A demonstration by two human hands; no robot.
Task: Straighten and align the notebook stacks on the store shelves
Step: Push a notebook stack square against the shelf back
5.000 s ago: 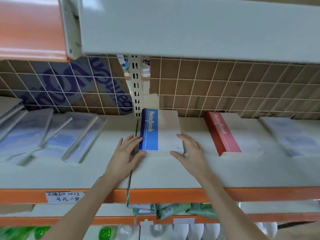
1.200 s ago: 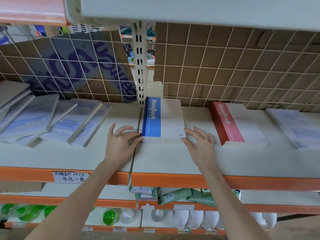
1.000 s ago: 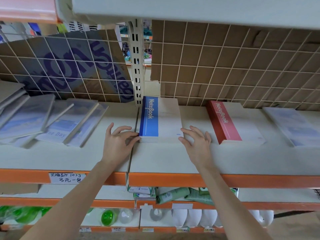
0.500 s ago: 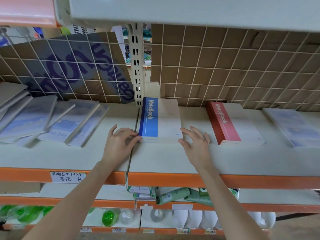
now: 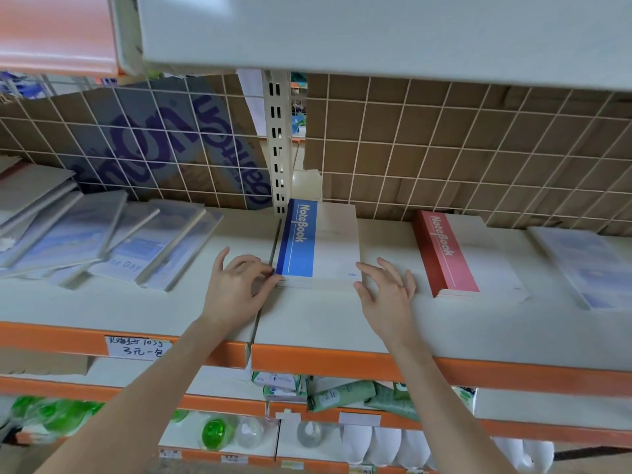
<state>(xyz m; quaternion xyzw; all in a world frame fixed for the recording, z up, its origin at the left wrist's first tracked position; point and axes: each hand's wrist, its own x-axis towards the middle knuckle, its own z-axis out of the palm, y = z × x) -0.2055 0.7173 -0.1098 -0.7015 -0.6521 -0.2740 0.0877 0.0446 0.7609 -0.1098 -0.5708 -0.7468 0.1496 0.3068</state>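
The blue notebook stack (image 5: 316,248) lies mid-shelf against the far grid, flanked by both hands: the left hand (image 5: 236,289) touches its near left corner with loosely curled fingers, the right hand (image 5: 386,292), fingers spread, its near right corner (squaring, I judge). Next likely: the red notebook stack (image 5: 455,254).

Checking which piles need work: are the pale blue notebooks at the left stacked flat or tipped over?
Tipped. The pale blue notebooks lean slanted on one another, fanned across the shelf, not squared like the blue stack.
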